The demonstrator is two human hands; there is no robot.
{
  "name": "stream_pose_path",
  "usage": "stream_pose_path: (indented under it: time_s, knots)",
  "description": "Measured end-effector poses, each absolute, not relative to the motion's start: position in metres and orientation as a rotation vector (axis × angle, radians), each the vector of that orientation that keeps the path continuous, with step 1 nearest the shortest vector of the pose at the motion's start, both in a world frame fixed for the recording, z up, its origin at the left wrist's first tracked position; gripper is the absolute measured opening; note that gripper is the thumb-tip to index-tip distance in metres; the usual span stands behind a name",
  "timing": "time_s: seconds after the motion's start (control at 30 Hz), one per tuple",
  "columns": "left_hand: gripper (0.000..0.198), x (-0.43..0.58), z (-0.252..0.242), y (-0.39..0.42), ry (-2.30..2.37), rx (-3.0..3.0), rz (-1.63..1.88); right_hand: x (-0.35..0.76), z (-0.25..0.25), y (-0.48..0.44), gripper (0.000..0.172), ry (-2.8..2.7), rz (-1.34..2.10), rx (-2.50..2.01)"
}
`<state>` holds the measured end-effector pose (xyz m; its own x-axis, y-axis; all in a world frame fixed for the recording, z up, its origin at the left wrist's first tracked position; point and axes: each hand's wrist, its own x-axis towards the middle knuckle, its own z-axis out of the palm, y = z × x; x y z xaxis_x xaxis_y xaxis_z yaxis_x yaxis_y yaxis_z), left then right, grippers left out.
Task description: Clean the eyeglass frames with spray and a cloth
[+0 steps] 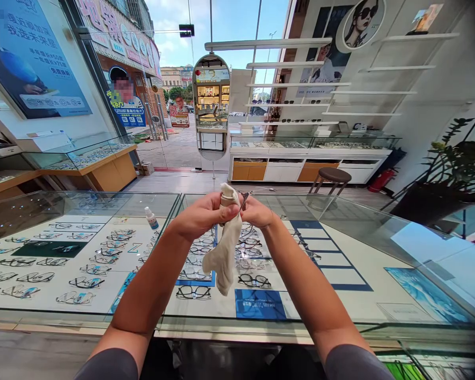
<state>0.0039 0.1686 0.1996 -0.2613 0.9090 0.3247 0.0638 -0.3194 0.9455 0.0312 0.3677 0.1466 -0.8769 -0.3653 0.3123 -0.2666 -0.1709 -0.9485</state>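
Note:
Both my arms reach out over a glass display counter (324, 311). My left hand (203, 214) is closed on a cream cleaning cloth (226, 240), its thumb pressing the folded top while the rest hangs down loosely. Close beside it, my right hand (256, 212) pinches a pair of eyeglasses (244, 198). Only a dark, thin part of the frame shows between the hands; the lenses are mostly hidden by cloth and fingers. Under the glass below lie rows of spectacles (193, 292). A small spray bottle (151, 218) stands left of my left hand.
A standing oval mirror (212, 105) is beyond the counter. Further back are a white display cabinet (285, 170), a brown stool (334, 177) and a fire extinguisher (381, 180). On the right stands a potted plant (451, 169); another glass case (98, 158) is at left.

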Motion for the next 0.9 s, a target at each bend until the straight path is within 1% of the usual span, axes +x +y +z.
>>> stream_pose_path:
  time_s: [0.17, 0.4, 0.57, 0.67, 0.73, 0.83, 0.9]
  knots:
    - [0.046, 0.000, 0.199, 0.167, 1.133, 1.352, 1.609, 0.030, 0.143, 0.366, 0.050, 1.926, -2.266, -0.787]
    - [0.053, -0.003, 0.198, 0.164, 1.213, 1.253, 1.652, 0.036, 0.155, 0.363, 0.045, 2.032, -2.243, -0.774]
    - [0.054, -0.005, 0.197, 0.164, 1.171, 1.234, 1.680, 0.038, 0.159, 0.360, 0.050, 2.039, -2.212, -0.836]
    - [0.054, -0.003, 0.200, 0.164, 1.166, 1.217, 1.700, 0.039, 0.161, 0.360, 0.048, 2.103, -2.192, -0.820]
    - [0.053, -0.002, 0.202, 0.165, 1.254, 1.173, 1.786, 0.040, 0.164, 0.360, 0.044, 2.220, -2.241, -0.764]
    - [0.053, -0.007, 0.204, 0.167, 1.442, 1.078, 2.042, 0.044, 0.170, 0.354, 0.038, 2.453, -2.391, -0.542]
    - [0.055, -0.013, 0.202, 0.170, 1.515, 1.022, 2.214, 0.052, 0.174, 0.346, 0.039, 2.610, -2.444, -0.378]
